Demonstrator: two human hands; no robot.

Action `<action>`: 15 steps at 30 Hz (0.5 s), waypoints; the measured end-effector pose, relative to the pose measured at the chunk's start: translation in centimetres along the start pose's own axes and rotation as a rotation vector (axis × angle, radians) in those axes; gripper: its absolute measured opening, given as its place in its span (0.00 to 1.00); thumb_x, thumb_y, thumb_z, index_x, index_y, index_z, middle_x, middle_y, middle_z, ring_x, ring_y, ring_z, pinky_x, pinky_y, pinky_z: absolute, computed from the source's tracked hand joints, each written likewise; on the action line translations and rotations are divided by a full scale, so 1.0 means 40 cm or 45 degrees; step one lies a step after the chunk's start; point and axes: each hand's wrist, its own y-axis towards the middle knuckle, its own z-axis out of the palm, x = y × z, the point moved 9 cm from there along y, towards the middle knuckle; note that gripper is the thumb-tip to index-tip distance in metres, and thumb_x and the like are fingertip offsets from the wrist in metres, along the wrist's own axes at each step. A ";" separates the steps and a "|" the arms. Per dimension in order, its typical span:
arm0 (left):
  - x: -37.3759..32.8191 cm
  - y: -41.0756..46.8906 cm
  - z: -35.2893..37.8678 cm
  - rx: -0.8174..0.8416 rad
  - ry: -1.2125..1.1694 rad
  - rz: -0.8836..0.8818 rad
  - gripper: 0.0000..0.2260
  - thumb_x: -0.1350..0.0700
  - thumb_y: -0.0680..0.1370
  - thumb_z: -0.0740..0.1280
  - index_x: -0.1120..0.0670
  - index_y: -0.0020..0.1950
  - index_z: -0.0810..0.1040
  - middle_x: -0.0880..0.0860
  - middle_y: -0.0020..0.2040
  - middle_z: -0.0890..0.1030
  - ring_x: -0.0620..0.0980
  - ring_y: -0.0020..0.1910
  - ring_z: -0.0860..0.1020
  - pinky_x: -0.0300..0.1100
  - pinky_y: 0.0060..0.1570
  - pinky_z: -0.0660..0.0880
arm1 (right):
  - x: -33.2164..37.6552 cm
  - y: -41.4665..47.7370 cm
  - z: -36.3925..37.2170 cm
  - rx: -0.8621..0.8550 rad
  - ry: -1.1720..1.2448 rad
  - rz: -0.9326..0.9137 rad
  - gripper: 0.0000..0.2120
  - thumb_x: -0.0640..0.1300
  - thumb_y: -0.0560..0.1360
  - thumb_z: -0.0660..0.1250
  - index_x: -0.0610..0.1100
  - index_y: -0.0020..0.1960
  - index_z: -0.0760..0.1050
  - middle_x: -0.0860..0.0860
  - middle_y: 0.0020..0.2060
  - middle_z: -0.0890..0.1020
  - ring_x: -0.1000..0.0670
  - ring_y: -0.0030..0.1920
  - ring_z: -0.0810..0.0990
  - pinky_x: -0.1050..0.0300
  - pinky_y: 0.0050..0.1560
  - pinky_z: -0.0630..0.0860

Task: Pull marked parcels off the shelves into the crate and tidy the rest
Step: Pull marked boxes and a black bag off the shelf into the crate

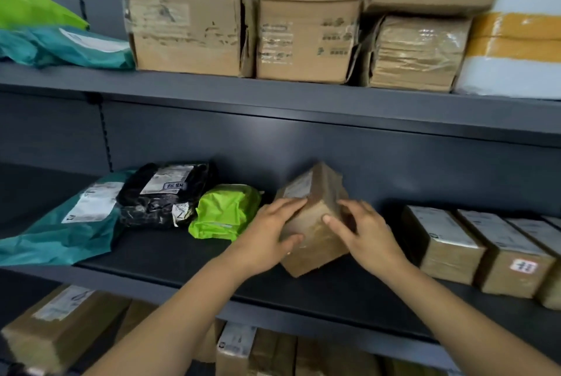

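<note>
Gripping taped cardboard box [312,223] with left hand [267,236] and right hand [364,233], both clamped round opposite faces, tipped on edge near middle shelf [182,257] front edge. Probably mid-task: no crate in view, mailer bags [60,239] left-side untidy. Can't read its blurred label; red-character sticker [523,266] on right-end carton [498,280] possibly the mark.

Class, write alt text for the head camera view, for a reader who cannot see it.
A left hand and a right hand grip a tilted small brown box on the middle shelf. A teal mailer, black mailer and green mailer lie to its left; taped cartons stand in a row to its right.
</note>
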 end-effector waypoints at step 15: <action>0.051 0.000 0.079 0.191 0.172 -0.025 0.22 0.44 0.75 0.67 0.57 0.63 0.75 0.51 0.60 0.75 0.48 0.60 0.74 0.33 0.60 0.65 | -0.113 -0.049 -0.011 0.130 -0.057 -0.039 0.31 0.52 0.73 0.69 0.50 0.72 0.63 0.55 0.67 0.65 0.55 0.67 0.64 0.64 0.68 0.61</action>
